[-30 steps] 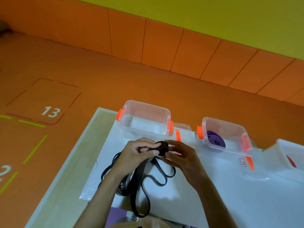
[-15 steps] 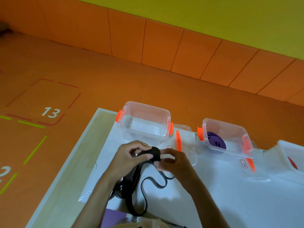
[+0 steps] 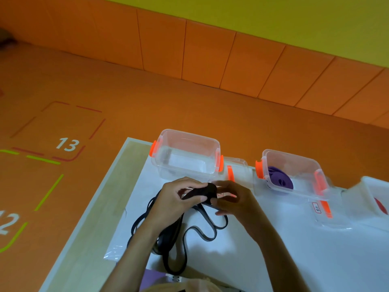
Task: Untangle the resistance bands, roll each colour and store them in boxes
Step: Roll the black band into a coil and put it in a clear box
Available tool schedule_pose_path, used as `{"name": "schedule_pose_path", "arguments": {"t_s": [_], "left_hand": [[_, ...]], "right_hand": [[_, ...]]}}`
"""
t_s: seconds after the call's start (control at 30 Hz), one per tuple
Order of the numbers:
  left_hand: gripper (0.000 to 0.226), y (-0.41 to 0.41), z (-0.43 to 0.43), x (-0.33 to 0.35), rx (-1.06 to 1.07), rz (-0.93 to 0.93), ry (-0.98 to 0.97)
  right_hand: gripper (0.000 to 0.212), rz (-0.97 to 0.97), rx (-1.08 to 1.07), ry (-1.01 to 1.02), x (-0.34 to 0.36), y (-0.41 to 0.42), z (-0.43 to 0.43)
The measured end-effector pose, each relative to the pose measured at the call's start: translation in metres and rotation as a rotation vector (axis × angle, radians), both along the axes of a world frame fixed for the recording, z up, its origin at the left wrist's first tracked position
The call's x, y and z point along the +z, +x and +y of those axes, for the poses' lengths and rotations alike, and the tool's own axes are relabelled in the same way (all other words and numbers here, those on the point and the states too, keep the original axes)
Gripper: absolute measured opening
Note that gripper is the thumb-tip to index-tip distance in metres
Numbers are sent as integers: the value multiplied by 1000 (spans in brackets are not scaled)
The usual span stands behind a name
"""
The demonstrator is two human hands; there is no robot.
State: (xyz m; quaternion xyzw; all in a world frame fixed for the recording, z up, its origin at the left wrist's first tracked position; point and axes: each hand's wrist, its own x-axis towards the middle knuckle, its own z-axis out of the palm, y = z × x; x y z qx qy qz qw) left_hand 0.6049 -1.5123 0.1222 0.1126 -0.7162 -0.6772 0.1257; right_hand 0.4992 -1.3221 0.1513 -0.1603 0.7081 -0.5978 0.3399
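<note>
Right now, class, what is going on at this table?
A person is rolling a black resistance band: the left hand and right hand pinch its rolled-up end, while the rest lies in loose loops on the white table cover. A clear box with orange latches stands just behind the hands, nothing visible inside. The next box to the right holds a rolled purple band.

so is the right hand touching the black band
Touching. The head view shows the right hand pinching the rolled end of the black band, opposite the left hand.
</note>
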Motion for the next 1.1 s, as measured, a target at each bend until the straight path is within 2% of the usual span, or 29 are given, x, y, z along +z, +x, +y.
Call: {"name": "schedule_pose_path", "arguments": {"t_s": [0.07, 0.13, 0.3, 0.37, 0.43, 0.53, 0.73, 0.87, 0.97, 1.03, 1.1], "left_hand": [[27, -1, 2, 1, 31, -19, -1], [25, -2, 3, 0, 72, -13, 82], [21, -3, 6, -8, 40, -12, 140], [20, -4, 6, -9, 45, -12, 147], [19, -5, 7, -6, 44, 23, 156], [22, -5, 7, -2, 24, 79, 116], [26, -2, -6, 2, -95, -18, -71], [32, -3, -4, 12, 8, -22, 44], [34, -4, -2, 17, -15, 50, 32], [34, -5, -4, 21, -39, 66, -31], [35, -6, -4, 24, -79, 43, -120]], "right_hand": [[44, 27, 3, -13, 5, -4, 1], [42, 60, 2, -33, 11, -6, 0], [42, 162, 64, 77, 12, -8, 0], [37, 133, 74, 42, 10, -8, 1], [34, 4, 17, -65, 6, -5, 3], [37, -161, -33, -189, -4, 0, 2], [33, -43, 86, 28, -5, -2, 1], [34, -66, -12, -115, 3, -3, -1], [39, -155, -40, -260, 1, 0, 2], [41, -165, -6, -256, 1, 0, 5], [39, -49, 58, -131, 6, -6, 10]]}}
